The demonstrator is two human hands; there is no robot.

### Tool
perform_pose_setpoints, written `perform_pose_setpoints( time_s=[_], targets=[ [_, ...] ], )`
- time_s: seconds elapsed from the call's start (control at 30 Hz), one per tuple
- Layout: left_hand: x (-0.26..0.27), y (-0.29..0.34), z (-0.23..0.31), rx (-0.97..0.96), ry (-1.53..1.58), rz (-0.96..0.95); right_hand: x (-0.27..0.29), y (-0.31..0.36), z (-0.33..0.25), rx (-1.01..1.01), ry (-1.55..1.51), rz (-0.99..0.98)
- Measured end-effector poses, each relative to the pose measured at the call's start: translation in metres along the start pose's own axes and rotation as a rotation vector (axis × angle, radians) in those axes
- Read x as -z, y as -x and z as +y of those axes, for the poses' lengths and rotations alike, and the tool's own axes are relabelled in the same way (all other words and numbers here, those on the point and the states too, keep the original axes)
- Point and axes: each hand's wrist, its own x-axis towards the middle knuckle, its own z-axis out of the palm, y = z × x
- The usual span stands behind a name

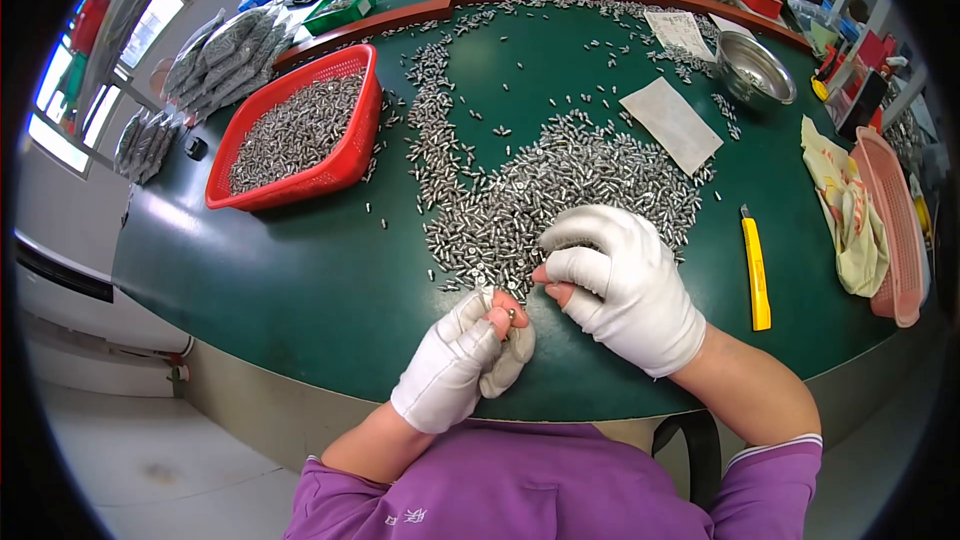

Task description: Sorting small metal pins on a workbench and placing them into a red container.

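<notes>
Head view: a small, silvery, cylindrical metal piece (pixel 512 314) sits at the fingertips of the white-gloved left hand (pixel 465 355), just above the near edge of the bench. The left thumb and forefinger, their tips bare, are closed on it in a pinch. The step in hand looks like handling or checking pieces singly. The white-gloved right hand (pixel 625 290) is at the near edge of a broad heap of like silvery metal pieces (pixel 560 180), its fingers curled and the bare tips nearly together; whether they grip a piece cannot be told. The next move seems to call for a light, precise pinch, since the pieces lie tightly jumbled.

Beyond the hands, the heap spreads over the green-topped bench (pixel 300 270), with a pale rectangular sheet of paper (pixel 672 125) lying against its right side. A yellow-handled cutter knife (pixel 757 275) lies clear of the right hand, and a round steel bowl (pixel 742 88) stands farther back. At left, a red plastic basket (pixel 350 165) brims with pieces. Nothing blocks the hands' reach to the heap; loose strays around it could be knocked about.
</notes>
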Motion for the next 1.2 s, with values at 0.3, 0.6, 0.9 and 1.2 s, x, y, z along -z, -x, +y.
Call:
perform_pose_setpoints(
  time_s=[0.3,0.6,0.9,1.2],
  targets=[
    [-0.004,0.000,0.001,-0.008,0.023,0.033,0.000,0.002,0.003,-0.026,0.184,-0.080],
    [-0.007,-0.004,0.003,-0.039,0.106,-0.041,-0.002,0.004,0.002,0.019,0.202,-0.153],
    [-0.002,-0.004,0.000,-0.040,0.098,-0.053,-0.010,0.005,0.003,0.089,0.236,-0.103],
    [-0.006,-0.002,0.004,0.045,-0.047,0.027,-0.005,0.000,-0.009,0.146,0.016,-0.010]
  ],
)
